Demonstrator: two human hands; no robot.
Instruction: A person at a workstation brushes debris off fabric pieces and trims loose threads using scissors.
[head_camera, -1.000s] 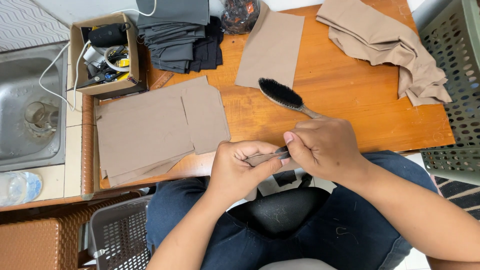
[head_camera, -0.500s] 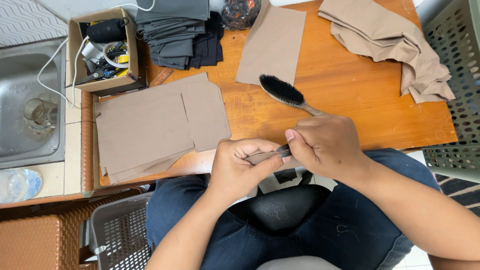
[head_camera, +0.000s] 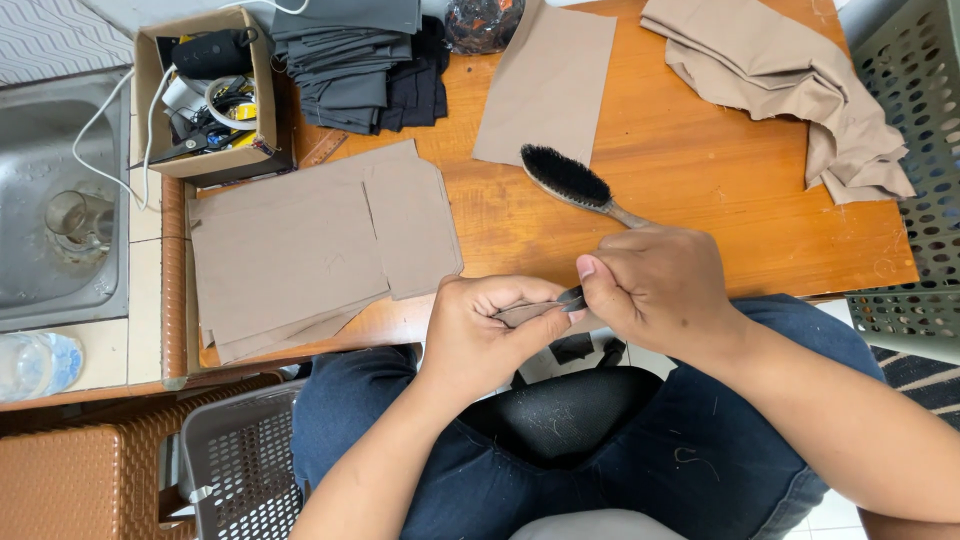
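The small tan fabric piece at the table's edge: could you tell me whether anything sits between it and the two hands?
Nothing visible does. The left hand already pinches the small tan fabric piece, and the right hand presses a small dark tool against it. The brush lies apart, farther back on the table.

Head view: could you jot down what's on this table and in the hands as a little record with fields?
Left hand: pinches a small tan fabric piece
Right hand: fingers hold a small dark tool against that piece; kind unclear
Brush: black bristles, lying on the table just beyond the hands
Tan pieces: flat stack at left
Tan cloth: crumpled, far right
Dark cloth: folded pile at the back
Box: cardboard, holds scissors and cables
Sink: far left
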